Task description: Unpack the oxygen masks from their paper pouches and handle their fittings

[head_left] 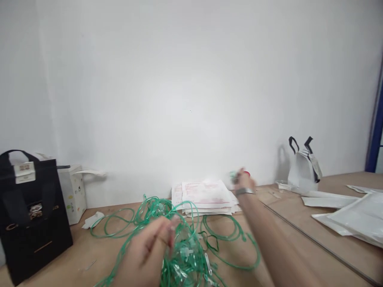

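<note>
A heap of clear green plastic tubing (158, 205) with transparent mask-like pieces (187, 252) lies at the front centre. Over its near left part is my left hand (152, 247), fingers curled and pressed together; motion blur hides whatever they may hold. My right hand (243, 180), a band at its wrist, reaches out near the wall beyond the heap. Its fingers are closed around a small pale-green item (233, 175), too smeared to name, and something red shows beside them. Just left of that hand sits a stack of white printed packets (206, 196).
A black carrier bag (36, 223) and a white box (73, 195) stand at left. At right are a white pouch with black straps (303, 171) and flat white packages (359, 219). A narrow dark strip (311, 237) crosses the brown table. A white wall (191, 79) rises behind.
</note>
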A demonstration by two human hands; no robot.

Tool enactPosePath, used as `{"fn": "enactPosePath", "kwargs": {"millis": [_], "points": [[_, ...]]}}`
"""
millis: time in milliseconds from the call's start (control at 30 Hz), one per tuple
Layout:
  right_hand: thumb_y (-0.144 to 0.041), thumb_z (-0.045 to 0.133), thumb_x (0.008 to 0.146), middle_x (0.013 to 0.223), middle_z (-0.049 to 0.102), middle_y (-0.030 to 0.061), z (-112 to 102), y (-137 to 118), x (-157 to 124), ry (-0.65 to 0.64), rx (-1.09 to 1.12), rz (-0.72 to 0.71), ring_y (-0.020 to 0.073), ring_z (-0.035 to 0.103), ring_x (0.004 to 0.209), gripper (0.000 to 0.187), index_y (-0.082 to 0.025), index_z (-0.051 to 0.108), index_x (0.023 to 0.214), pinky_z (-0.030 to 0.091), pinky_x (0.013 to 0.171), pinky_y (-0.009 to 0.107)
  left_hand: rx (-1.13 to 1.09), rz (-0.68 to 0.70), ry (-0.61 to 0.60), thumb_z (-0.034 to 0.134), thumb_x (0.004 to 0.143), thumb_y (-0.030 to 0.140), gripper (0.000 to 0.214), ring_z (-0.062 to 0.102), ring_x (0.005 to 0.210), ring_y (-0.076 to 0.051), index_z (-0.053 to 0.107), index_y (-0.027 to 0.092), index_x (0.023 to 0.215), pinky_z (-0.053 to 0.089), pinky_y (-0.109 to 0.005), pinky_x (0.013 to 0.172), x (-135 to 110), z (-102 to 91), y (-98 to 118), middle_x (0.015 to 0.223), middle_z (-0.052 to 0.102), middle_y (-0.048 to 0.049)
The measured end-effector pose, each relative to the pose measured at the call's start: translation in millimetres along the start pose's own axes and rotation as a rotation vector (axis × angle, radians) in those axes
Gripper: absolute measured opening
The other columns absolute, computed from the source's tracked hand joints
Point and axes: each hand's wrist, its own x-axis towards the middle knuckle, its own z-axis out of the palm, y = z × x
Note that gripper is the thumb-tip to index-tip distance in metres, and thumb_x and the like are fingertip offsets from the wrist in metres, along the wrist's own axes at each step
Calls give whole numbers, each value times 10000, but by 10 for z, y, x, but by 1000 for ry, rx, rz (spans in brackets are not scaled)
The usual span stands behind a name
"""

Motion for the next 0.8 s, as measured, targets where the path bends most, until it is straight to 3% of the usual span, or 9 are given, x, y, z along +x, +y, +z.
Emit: {"fn": "enactPosePath", "kwargs": {"millis": [67, 133, 233, 333, 433, 533, 633, 700, 800], "points": [[-613, 361, 832, 424, 234, -122, -285, -64, 226, 175, -53, -65, 60, 145, 379, 524, -237, 244, 486, 152, 386, 219, -11, 1, 161, 427, 784, 591, 403, 367, 534, -136, 551, 232, 650, 315, -237, 533, 20, -130, 46, 537, 365, 47], [-646, 428, 786, 436, 266, -115, -435, -11, 326, 303, -132, -100, 54, 185, 366, 525, -226, 254, 523, 160, 390, 213, 9, 9, 235, 432, 789, 567, 386, 323, 506, -133, 634, 242, 741, 325, -242, 547, 79, -164, 54, 502, 304, 59], [-686, 489, 703, 458, 356, -81, -439, 235, 250, 300, -301, -80, 77, 300, 398, 512, -226, 337, 537, 245, 415, 238, 44, 19, 121, 437, 778, 543, 412, 312, 492, -132, 694, 225, 830, 352, -260, 561, 175, -126, 21, 486, 285, 64], [-573, 570, 713, 471, 431, -43, -372, 515, 17, 118, -544, -29, 110, 397, 464, 450, -201, 421, 508, 296, 479, 259, 55, -14, -66, 515, 732, 504, 437, 427, 541, -139, 673, 179, 976, 384, -266, 574, 261, -174, -56, 529, 411, 53], [-343, 633, 712, 460, 466, -23, -384, 752, -290, -68, -809, 27, 124, 401, 477, 336, -190, 445, 480, 263, 502, 269, 7, -95, -175, 583, 708, 474, 588, 482, 525, -131, 533, 139, 1188, 405, -249, 535, 366, -350, -179, 519, 457, 74], [-156, 580, 720, 473, 481, -4, -452, 939, -595, -188, -1032, 54, 130, 388, 473, 245, -188, 453, 512, 233, 512, 276, 50, -154, -167, 588, 704, 498, 586, 444, 442, -114, 559, 97, 1131, 380, -227, 460, 469, -542, -301, 435, 430, 92], [-112, 561, 740, 586, 556, 37, -499, 1029, -794, -356, -1160, 24, 162, 471, 571, 192, -180, 491, 574, 282, 562, 279, 92, -157, -99, 589, 692, 514, 488, 447, 444, -108, 656, 113, 962, 376, -223, 468, 534, -675, -362, 429, 458, 72], [-157, 603, 751, 685, 598, 59, -499, 1014, -831, -500, -1210, -65, 188, 512, 676, 172, -177, 527, 599, 315, 623, 286, 80, -124, -63, 590, 688, 516, 437, 481, 486, -117, 683, 139, 888, 395, -228, 508, 553, -729, -366, 462, 492, 57], [-270, 555, 836, 673, 589, 70, -411, 887, -753, -626, -1304, -370, 200, 507, 687, 271, -176, 547, 582, 324, 642, 307, 89, -97, -76, 581, 693, 519, 388, 530, 538, -143, 687, 162, 801, 413, -248, 553, 544, -767, -345, 518, 556, 29]]}}
